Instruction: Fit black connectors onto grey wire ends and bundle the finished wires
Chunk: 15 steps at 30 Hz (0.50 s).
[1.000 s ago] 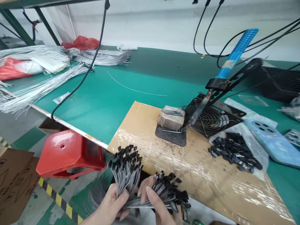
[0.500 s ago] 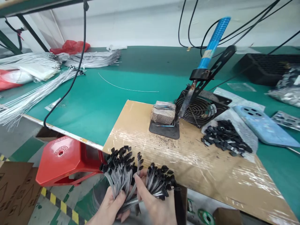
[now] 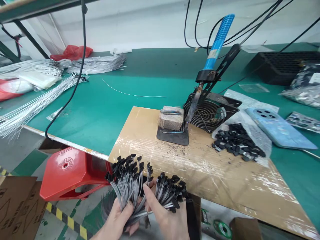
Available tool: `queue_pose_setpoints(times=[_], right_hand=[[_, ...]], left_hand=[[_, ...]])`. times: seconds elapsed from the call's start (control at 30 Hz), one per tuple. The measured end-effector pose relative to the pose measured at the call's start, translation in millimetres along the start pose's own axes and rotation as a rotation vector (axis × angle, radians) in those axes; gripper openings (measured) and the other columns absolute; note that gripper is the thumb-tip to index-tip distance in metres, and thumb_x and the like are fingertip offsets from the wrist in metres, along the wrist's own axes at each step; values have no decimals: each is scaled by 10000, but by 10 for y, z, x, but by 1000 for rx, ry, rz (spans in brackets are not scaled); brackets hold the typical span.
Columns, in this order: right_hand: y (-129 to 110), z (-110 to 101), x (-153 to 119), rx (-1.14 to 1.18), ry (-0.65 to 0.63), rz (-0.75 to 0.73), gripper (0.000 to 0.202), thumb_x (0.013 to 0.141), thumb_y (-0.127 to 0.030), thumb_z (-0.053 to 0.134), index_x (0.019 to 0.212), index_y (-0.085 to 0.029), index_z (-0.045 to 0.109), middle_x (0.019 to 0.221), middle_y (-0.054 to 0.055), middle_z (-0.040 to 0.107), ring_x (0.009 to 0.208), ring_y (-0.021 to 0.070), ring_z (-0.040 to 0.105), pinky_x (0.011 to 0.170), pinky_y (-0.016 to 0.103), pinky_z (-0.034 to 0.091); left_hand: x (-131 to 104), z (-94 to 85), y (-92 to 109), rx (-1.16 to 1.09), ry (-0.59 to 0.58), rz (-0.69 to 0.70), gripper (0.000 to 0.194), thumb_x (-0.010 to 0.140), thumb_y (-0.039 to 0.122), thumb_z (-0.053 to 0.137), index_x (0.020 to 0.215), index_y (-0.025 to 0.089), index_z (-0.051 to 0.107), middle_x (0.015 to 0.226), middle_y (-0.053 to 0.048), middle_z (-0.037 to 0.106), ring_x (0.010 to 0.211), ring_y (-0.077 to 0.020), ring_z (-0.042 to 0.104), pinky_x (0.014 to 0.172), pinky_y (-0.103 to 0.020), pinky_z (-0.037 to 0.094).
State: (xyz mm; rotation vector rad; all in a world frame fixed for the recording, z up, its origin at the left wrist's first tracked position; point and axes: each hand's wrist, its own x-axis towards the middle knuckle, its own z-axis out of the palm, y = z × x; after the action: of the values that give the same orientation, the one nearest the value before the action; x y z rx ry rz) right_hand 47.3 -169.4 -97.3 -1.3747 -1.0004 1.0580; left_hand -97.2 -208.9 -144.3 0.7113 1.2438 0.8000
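Note:
Near the bottom middle, a thick bunch of grey cables [image 3: 126,190] with small black connectors on their ends is held in both hands. My left hand [image 3: 119,215] wraps round the left part of the bunch, thumb across the cables. My right hand [image 3: 162,211] closes on the right part, its thumb and forefinger pinching a few cables in the gap between the two clusters. The connectors fan upward just in front of the cardboard sheet's near edge. Lower lengths of the cables are hidden behind the hands.
A soldering iron [image 3: 212,56] leans in a stand over a black fan [image 3: 207,115] on the cardboard sheet [image 3: 150,153]. Nearby lie a sponge block [image 3: 171,120], loose black connectors [image 3: 236,141] and a blue phone [image 3: 277,128]. A red stool [image 3: 67,173] stands at left below white cable bundles [image 3: 37,100].
The view has shifted slightly, so the bench things sit a little further left. Some connectors in the left cluster have spread apart a bit. Both hands keep their hold on the cables.

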Motion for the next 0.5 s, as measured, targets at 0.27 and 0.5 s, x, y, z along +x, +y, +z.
queue_pose_setpoints(times=[0.27, 0.5], right_hand=[[195, 36, 100, -63, 28, 21, 159, 724, -386, 799, 612, -277, 771, 551, 15, 707, 688, 264, 762, 731, 322, 670], [98, 81, 65, 72, 82, 143, 138, 740, -259, 804, 852, -218, 736, 788, 67, 810, 679, 275, 784, 628, 342, 678]], left_hand=[[1, -18, -37, 0, 15, -4, 704, 812, 848, 533, 798, 146, 581, 444, 34, 457, 407, -65, 318, 457, -242, 206], [8, -25, -62, -20, 28, -2, 715, 811, 850, 530, 846, 139, 585, 439, 42, 461, 396, -60, 304, 447, -232, 199]])
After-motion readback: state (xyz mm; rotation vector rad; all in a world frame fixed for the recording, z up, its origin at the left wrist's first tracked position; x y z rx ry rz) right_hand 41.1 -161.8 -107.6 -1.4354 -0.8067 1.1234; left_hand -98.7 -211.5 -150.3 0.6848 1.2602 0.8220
